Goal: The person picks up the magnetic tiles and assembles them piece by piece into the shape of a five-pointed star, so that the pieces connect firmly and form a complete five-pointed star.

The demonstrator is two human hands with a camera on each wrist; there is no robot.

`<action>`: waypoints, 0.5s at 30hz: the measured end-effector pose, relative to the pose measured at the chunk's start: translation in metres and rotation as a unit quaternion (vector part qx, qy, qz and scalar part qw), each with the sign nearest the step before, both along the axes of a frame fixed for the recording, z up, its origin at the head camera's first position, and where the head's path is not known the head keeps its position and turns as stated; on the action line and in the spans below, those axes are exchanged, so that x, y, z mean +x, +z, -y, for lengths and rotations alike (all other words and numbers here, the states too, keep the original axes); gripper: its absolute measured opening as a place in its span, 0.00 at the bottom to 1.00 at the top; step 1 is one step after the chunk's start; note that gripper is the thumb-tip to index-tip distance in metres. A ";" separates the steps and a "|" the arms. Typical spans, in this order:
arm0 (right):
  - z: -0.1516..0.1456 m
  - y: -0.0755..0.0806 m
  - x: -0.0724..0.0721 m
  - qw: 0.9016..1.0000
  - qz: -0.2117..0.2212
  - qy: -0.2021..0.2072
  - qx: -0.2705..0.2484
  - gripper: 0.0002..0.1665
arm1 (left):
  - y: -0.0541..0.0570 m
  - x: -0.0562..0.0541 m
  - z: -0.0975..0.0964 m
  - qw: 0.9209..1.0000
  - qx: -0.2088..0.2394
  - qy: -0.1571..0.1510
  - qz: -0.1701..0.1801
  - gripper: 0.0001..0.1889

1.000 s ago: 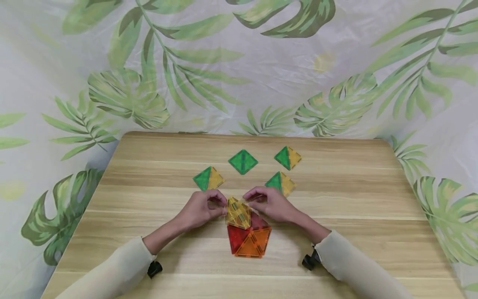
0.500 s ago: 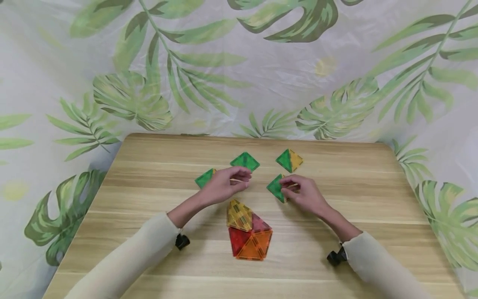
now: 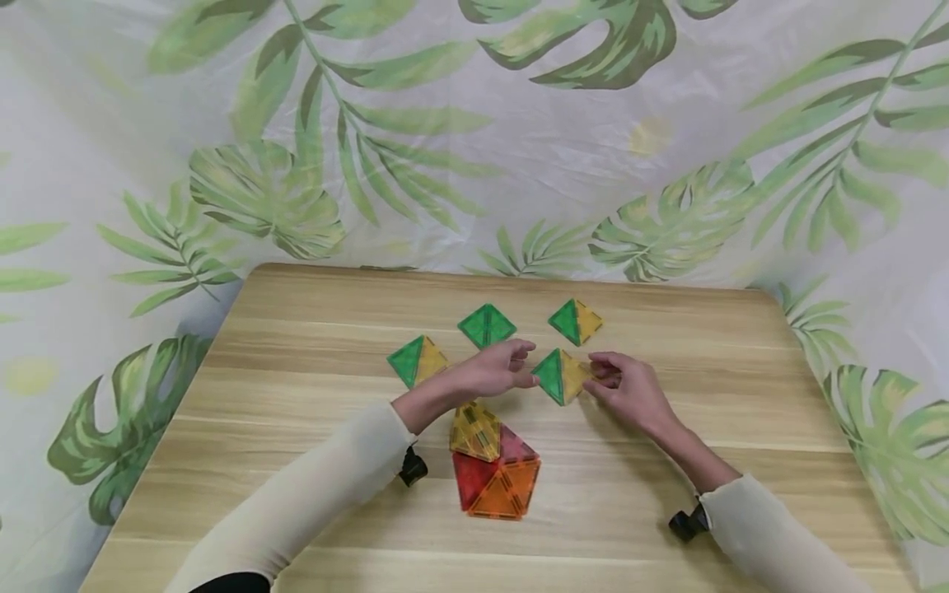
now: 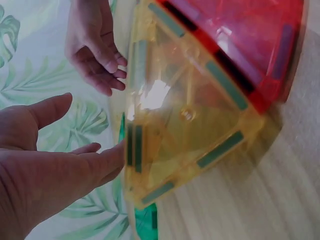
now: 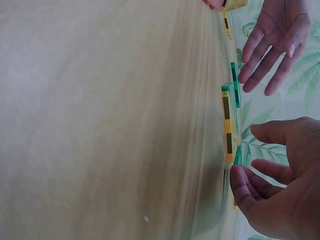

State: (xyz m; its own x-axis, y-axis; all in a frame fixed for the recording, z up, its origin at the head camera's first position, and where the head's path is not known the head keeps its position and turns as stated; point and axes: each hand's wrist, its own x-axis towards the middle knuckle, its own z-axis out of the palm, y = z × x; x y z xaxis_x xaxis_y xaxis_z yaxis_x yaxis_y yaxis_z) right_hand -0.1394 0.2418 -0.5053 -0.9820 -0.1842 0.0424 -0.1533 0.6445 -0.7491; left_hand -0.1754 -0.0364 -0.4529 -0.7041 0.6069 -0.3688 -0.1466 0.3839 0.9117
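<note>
In the head view a pair of magnetic tiles, one green triangle and one yellow triangle (image 3: 572,377), lies flat as a diamond between my two hands. My left hand (image 3: 495,369) reaches over from the left, fingers extended, its tips right by the green corner. My right hand (image 3: 630,389) is at the yellow corner, with its fingers bent and a gap between thumb and fingers. Below my left forearm is a raised yellow tile piece (image 3: 474,432), partly covered by that arm. It overlaps a group of red and orange triangle tiles (image 3: 498,490). Close up, the left wrist view shows the yellow triangle (image 4: 185,115).
Farther back lie a green diamond pair (image 3: 486,326) and another green-and-yellow pair (image 3: 575,322). A third green-and-yellow pair (image 3: 408,361) sits left, beside my left wrist. The wooden table (image 3: 311,296) ends at a leaf-patterned cloth (image 3: 415,148).
Both hands have left the yellow piece. My left hand has moved up and right, my right hand rightward, to either side of the nearer right green-and-yellow pair.
</note>
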 end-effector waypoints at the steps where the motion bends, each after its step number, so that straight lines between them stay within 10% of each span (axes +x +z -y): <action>1: 0.000 0.000 0.001 1.000 0.002 -0.003 0.001 0.27 | -0.001 0.001 -0.001 1.000 -0.001 -0.001 0.006 0.37; 15: 0.016 0.005 0.008 0.999 0.020 -0.033 0.004 0.25 | -0.004 0.007 -0.017 0.999 -0.018 -0.003 0.028 0.38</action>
State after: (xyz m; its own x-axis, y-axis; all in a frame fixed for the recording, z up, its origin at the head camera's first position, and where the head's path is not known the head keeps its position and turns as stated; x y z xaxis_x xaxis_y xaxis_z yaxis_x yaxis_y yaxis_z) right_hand -0.1311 0.2260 -0.5004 -0.9930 -0.1183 0.0020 -0.0800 0.6584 -0.7484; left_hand -0.1687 -0.0198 -0.4567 -0.6777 0.5967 -0.4298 -0.1948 0.4179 0.8874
